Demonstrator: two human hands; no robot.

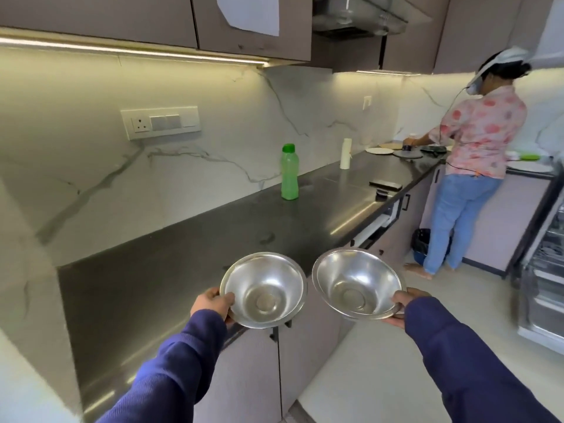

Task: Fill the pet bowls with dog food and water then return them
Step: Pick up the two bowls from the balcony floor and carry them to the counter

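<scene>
Dark stone forms the long table, which runs from the near left corner to the far right under a pale veined wall lit from beneath the cupboards. At the far end of the table a second person in a pink patterned top and blue trousers is seen from behind, with plates set out in front of them. Open wire racks are seen at the right edge, above a pale floor.

Two steel pet bowls are held up side by side in front of the table's near edge, their rims almost touching, both with nothing in them. The left bowl is gripped at its left rim by the left hand, thumb laid over the rim and fingers tucked underneath. The right bowl, tilted a little toward the camera, is pinched at its right rim by the right hand in the same way. Both arms are covered by dark blue sleeves.

Farther back on the table a green bottle with a green cap is stood upright near the wall, a white paper roll beyond it, and a small flat black object near the table's front edge. A socket plate is fixed to the wall.
</scene>
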